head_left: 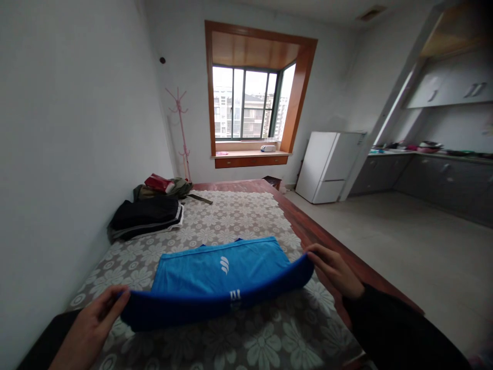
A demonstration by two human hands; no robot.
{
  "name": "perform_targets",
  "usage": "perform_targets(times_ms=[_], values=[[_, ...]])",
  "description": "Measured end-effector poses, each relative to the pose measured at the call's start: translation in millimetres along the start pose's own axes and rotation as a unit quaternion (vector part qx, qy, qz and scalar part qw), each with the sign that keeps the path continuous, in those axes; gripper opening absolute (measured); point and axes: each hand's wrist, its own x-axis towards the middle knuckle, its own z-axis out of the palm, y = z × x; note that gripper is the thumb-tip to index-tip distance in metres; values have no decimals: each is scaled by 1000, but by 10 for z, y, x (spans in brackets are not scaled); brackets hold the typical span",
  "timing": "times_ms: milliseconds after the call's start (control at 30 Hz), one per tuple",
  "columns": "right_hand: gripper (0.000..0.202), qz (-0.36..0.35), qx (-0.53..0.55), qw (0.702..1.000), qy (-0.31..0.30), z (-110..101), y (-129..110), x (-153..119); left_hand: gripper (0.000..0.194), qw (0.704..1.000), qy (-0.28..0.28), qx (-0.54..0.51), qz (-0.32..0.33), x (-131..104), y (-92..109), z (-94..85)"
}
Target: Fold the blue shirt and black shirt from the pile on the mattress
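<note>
A blue garment (219, 272) with white marks lies on the floral bedspread (265, 341), its far part light blue and its near part dark blue. The dark near part is lifted and sags a little between my two hands. At its left corner, my left hand (94, 321) pinches the cloth between thumb and fingers. The right corner is pinched in the same way by my right hand (335, 267), which sits slightly farther from me.
Folded dark clothes (148, 216) lie at the bed's left by the wall, with a red item (158, 183) behind them. A pink coat stand (180, 123) rises beyond. A wooden bed edge (308, 226) runs along the right; a white fridge (327, 164) stands past it.
</note>
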Motion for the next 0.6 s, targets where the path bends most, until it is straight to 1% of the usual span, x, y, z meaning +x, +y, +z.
perform_targets(times_ms=[67,133,167,233,300,400,500,600], values=[[37,-1,-41,999,20,189,110,436,54,1000,-17,-7,20,371,287,162],[29,25,-110,993,22,401,253,794,47,999,-16,50,4,704,473,362],[25,39,-141,989,22,502,328,926,43,996,-15,88,-4,837,518,464],[19,60,-179,982,21,679,469,1086,35,990,-19,140,-13,1024,523,651],[17,69,-192,979,19,807,589,1130,31,986,-34,161,-14,1109,457,792],[15,84,-209,974,18,913,730,1093,34,982,-49,180,-10,1122,330,911],[20,80,-239,968,11,944,838,1066,41,981,-40,191,1,1116,231,950],[25,67,-265,962,7,938,932,1084,46,978,-43,202,13,1149,170,943]])
